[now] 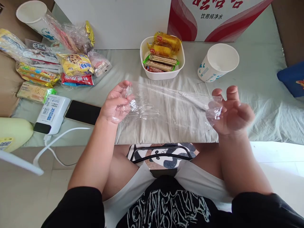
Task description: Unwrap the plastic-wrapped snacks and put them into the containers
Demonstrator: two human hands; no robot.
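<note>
A sheet of thin clear plastic film (171,101) stretches between my two hands above the cloth, its left part crumpled. My left hand (117,104) has its fingers closed on one end of it. At the other end, my right hand (230,110) holds the film by its inner side, with some fingers raised and curled apart. Beyond the film, a white bowl (148,75) contains yellow-wrapped snacks (163,44) and wafer packs (161,62). Behind my right hand stands a white paper cup (213,65), tilted in view.
Several packaged snacks (74,65) pile up at the left, near another paper cup (33,15). A power bank (53,112) with a white cable (59,133) and a phone (83,112) lie by my left forearm. A large white-and-red box (133,22) stands behind the bowl.
</note>
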